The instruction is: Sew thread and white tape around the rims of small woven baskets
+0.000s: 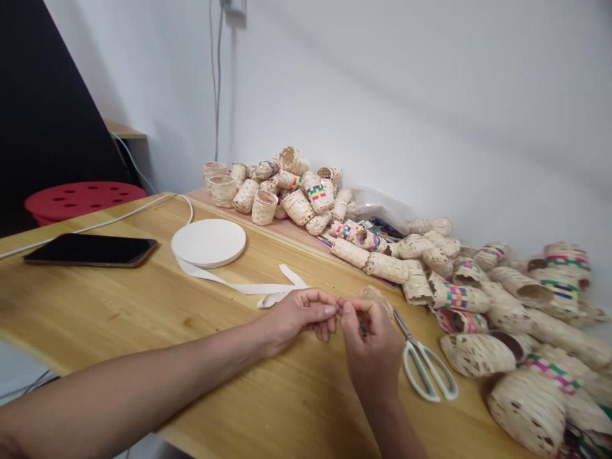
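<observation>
Above the wooden table, my left hand (306, 317) and my right hand (374, 341) meet, each with thumb and forefinger pinched together. Whatever sits between the fingertips is too small to make out. Just behind the right hand, a pale translucent bit (377, 294) is partly hidden. A pair of scissors (427, 366) with pale handles lies to the right of that hand, blades pointing away. Beyond the left hand, a loose end of white ribbon (253, 289) trails across the wood from a flat white roll (209, 243).
Small woven baskets (299, 207), some with coloured bands, are heaped along the wall and down the right side (526, 389). A black phone (90, 249) and white cable (119, 215) lie at left on the table (143, 306). A red stool (86, 199) stands beyond.
</observation>
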The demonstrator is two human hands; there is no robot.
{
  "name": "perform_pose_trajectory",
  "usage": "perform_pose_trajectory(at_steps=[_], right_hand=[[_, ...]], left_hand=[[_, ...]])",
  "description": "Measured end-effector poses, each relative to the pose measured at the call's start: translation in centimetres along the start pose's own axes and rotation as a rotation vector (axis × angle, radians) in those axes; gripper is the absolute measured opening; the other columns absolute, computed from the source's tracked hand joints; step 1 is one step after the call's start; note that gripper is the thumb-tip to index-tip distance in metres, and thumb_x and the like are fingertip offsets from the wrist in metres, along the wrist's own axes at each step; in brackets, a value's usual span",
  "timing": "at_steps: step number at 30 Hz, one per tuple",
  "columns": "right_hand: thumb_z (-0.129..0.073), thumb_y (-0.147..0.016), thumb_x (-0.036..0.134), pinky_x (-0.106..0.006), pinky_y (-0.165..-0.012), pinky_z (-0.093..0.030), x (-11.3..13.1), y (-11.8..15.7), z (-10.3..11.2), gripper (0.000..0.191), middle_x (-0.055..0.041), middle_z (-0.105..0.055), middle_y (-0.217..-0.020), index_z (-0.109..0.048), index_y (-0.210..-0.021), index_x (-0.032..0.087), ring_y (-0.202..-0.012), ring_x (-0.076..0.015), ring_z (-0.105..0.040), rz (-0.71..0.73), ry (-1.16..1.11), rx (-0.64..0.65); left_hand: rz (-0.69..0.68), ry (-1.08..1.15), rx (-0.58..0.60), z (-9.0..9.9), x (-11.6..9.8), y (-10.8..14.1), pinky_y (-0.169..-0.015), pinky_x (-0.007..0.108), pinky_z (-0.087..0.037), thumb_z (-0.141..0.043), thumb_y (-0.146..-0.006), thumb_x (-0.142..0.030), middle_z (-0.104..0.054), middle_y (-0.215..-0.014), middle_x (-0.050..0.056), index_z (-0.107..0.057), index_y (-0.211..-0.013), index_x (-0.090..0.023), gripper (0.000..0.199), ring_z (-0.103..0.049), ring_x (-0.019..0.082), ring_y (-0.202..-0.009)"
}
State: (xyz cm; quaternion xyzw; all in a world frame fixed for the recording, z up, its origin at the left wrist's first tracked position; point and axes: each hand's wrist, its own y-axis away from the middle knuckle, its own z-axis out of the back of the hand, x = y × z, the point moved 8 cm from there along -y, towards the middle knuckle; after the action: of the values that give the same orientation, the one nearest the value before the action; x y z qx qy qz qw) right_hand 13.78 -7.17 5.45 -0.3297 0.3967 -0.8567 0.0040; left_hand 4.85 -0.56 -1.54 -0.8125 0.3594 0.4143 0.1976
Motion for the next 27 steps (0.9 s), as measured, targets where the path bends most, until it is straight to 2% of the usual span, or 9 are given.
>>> perform_pose_trajectory(at_steps=[27], right_hand=[[-0.055,-0.087,0.028,-0.028,-0.060,-0.051,-0.45,0.13,-0.20,0.013,-0.0019,-0.070,-0.075,-0.061,-0.079,0.021,-0.067,-0.0163,-0.066,-0.039,-0.034,0.006]], left_hand=[[0.012,-0.008,-0.003,0.03,0.14,-0.02,-0.055,0.021,-0.045,-0.079,-0.070,-0.036,-0.063,-0.061,0.002,-0.063,-0.080,-0.011,0.031,-0.055,0.009,-0.052]])
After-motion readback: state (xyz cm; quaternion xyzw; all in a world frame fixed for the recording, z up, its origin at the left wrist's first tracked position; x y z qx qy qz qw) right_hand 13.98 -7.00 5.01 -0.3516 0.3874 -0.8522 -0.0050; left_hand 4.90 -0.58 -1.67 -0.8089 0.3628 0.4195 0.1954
